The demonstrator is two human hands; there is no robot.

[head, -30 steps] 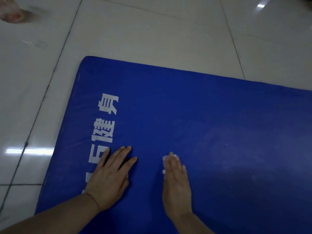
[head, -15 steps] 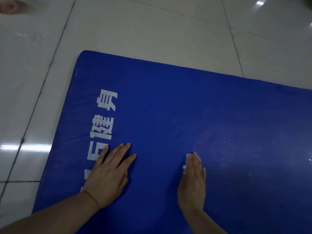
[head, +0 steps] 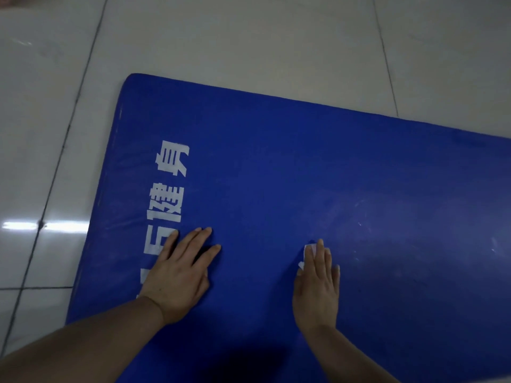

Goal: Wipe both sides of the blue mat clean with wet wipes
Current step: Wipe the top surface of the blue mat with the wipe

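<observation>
Glossy white tiles (head: pixel 249 45) carry the mat (head: pixel 276 175), which lies flat with white lettering (head: pixel 168 194) near its left edge. Left hand (head: pixel 177 275) rests flat beside the lettering, fingers straight. Right hand (head: pixel 318 283) presses a wipe (head: pixel 308 251) flat onto the mat, fingers straight.

Wet wipe (head: pixel 309 251) mostly hidden under right hand (head: pixel 318 288); mat (head: pixel 276 167) cut off at right and bottom frame edges; lettering (head: pixel 168 194) partly covered by left hand (head: pixel 179 275).
</observation>
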